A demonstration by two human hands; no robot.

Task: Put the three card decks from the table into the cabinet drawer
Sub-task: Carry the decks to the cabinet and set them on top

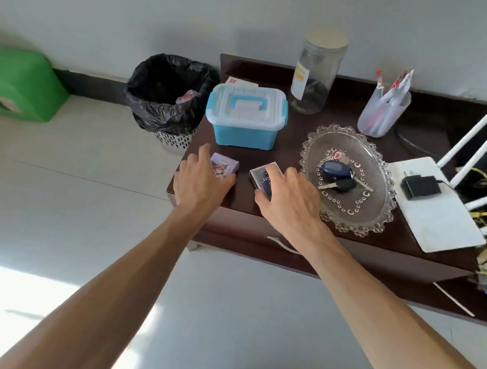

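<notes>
Now left hand (202, 180) — purple deck (224, 166)

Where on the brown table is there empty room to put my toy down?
Bare wood shows between the blue box and the glass plate, and along the front edge between the left hand and right hand. The right end is crowded: pen cup, router, cables.
</notes>
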